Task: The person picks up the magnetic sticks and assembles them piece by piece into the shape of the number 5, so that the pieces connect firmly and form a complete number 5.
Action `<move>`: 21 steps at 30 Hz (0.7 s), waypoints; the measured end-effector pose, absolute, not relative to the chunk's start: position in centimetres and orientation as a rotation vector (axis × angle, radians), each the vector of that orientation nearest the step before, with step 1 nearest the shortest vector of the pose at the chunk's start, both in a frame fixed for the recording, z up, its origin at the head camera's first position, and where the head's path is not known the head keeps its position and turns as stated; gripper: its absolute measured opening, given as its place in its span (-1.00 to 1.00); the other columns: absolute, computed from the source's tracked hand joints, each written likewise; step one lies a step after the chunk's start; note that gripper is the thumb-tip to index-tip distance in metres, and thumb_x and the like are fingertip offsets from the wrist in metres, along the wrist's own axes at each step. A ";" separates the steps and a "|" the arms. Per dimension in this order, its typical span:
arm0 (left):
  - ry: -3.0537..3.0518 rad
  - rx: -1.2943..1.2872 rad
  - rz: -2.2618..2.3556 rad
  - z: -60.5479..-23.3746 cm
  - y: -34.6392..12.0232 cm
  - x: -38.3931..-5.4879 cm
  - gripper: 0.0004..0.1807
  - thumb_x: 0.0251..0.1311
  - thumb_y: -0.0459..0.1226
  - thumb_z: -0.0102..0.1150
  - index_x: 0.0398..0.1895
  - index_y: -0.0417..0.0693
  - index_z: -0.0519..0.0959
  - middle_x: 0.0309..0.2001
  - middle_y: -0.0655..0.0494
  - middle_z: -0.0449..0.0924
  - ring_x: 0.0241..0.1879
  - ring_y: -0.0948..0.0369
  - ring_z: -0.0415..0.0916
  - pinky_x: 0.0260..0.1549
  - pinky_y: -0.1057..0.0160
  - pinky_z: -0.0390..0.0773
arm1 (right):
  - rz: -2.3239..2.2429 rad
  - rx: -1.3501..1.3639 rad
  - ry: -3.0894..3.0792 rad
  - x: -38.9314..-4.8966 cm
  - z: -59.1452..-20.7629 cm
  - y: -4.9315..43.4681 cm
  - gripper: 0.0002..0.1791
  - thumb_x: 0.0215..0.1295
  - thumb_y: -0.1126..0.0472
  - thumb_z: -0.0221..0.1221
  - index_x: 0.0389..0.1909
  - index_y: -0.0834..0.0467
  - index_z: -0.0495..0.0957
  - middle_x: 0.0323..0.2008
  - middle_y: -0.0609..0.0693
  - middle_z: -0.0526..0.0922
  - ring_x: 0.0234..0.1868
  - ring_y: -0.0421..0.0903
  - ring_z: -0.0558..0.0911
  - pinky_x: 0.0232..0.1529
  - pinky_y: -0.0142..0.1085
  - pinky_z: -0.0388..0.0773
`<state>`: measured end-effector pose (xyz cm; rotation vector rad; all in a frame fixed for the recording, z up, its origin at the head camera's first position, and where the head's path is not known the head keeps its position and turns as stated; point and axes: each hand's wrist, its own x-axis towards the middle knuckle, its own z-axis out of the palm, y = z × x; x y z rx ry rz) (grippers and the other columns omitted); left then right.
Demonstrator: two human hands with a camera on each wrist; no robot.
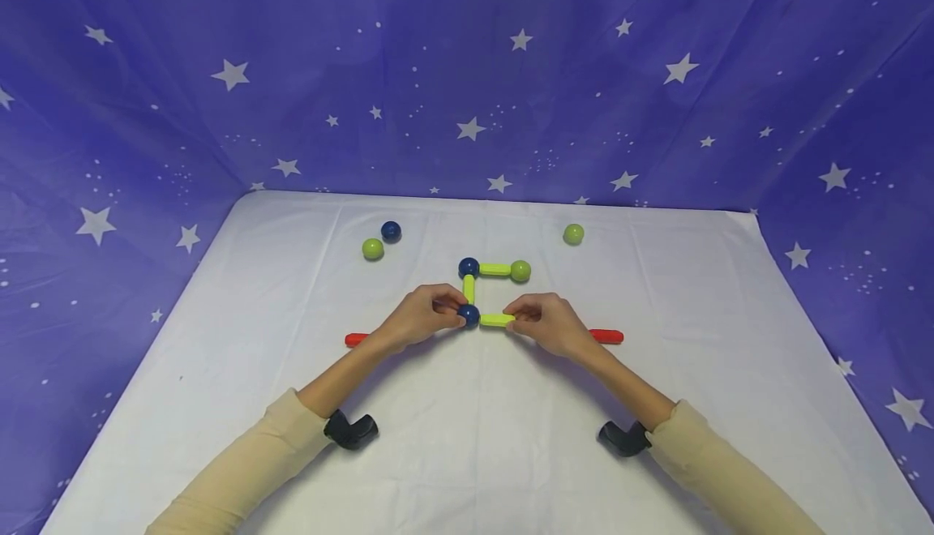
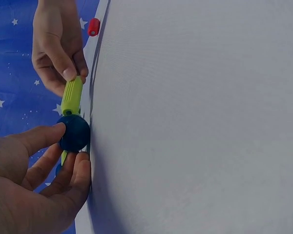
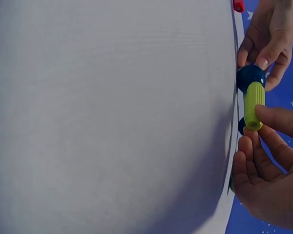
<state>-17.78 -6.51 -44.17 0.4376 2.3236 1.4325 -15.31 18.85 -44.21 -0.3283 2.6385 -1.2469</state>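
Note:
My left hand (image 1: 425, 314) pinches a dark blue ball (image 1: 469, 316) between thumb and fingers. A yellow-green rod (image 1: 497, 320) meets that ball on its right side, and my right hand (image 1: 547, 323) pinches the rod near its far end. From the held ball a second yellow-green rod (image 1: 469, 288) runs back to another dark blue ball (image 1: 469, 267). There a third rod (image 1: 494, 270) leads right to a light green ball (image 1: 520, 271). In the right wrist view the held rod (image 3: 254, 105) lies against the blue ball (image 3: 250, 78), its free end showing a small round recess.
A loose dark blue ball (image 1: 391, 232) and a green ball (image 1: 373, 249) lie at the back left; another green ball (image 1: 574, 234) is at the back right. Red rods (image 1: 607, 336) (image 1: 356, 340) lie partly behind each forearm on the white-covered table (image 1: 467, 454). Starred blue cloth (image 1: 467, 73) surrounds it.

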 end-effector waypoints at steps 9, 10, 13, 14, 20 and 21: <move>2.322 0.445 1.448 -44.1 -6.4 -17.7 -0.75 0.18 -0.36 0.37 -0.07 -0.17 0.64 -0.23 0.09 0.65 -0.21 0.17 0.58 -0.16 0.18 0.54 | -1.239 -0.296 2.638 -15.5 -44.3 18.7 -0.84 0.23 0.33 0.34 -0.16 0.18 0.72 -0.38 -0.08 0.66 -0.34 -0.12 0.56 -0.23 -0.26 0.53; 2.325 0.446 1.452 -44.2 -6.4 -17.7 -0.75 0.17 -0.36 0.38 -0.08 -0.17 0.64 -0.24 0.09 0.65 -0.22 0.16 0.58 -0.17 0.19 0.54 | -1.236 -0.298 2.640 -15.5 -44.4 18.7 -0.83 0.23 0.33 0.34 -0.15 0.18 0.72 -0.38 -0.08 0.67 -0.34 -0.12 0.56 -0.23 -0.27 0.53; 2.326 0.430 1.463 -44.2 -6.3 -17.7 -0.73 0.14 -0.35 0.42 -0.09 -0.16 0.64 -0.25 0.09 0.65 -0.22 0.16 0.58 -0.18 0.21 0.53 | -1.235 -0.296 2.641 -15.6 -44.4 18.6 -0.83 0.23 0.34 0.33 -0.15 0.18 0.72 -0.37 -0.08 0.67 -0.33 -0.12 0.57 -0.20 -0.26 0.54; 2.326 0.426 1.467 -44.3 -6.2 -17.7 -0.73 0.13 -0.34 0.43 -0.09 -0.16 0.64 -0.25 0.09 0.65 -0.23 0.16 0.58 -0.18 0.22 0.53 | -1.234 -0.295 2.642 -15.6 -44.4 18.6 -0.82 0.24 0.35 0.33 -0.14 0.18 0.72 -0.36 -0.07 0.67 -0.32 -0.12 0.57 -0.19 -0.25 0.55; 2.341 0.419 1.471 -44.4 -6.1 -17.7 -0.73 0.12 -0.34 0.44 -0.11 -0.16 0.64 -0.27 0.10 0.65 -0.24 0.17 0.58 -0.19 0.23 0.53 | -1.208 -0.281 2.620 -15.8 -44.2 18.5 -0.82 0.25 0.34 0.32 -0.13 0.18 0.71 -0.37 -0.07 0.65 -0.32 -0.11 0.56 -0.19 -0.26 0.54; 2.343 0.415 1.471 -44.4 -6.2 -17.7 -0.73 0.12 -0.34 0.44 -0.11 -0.16 0.64 -0.27 0.10 0.65 -0.24 0.17 0.58 -0.19 0.22 0.53 | -1.202 -0.287 2.614 -15.9 -44.2 18.5 -0.82 0.24 0.33 0.33 -0.13 0.18 0.71 -0.36 -0.07 0.65 -0.31 -0.11 0.56 -0.19 -0.26 0.54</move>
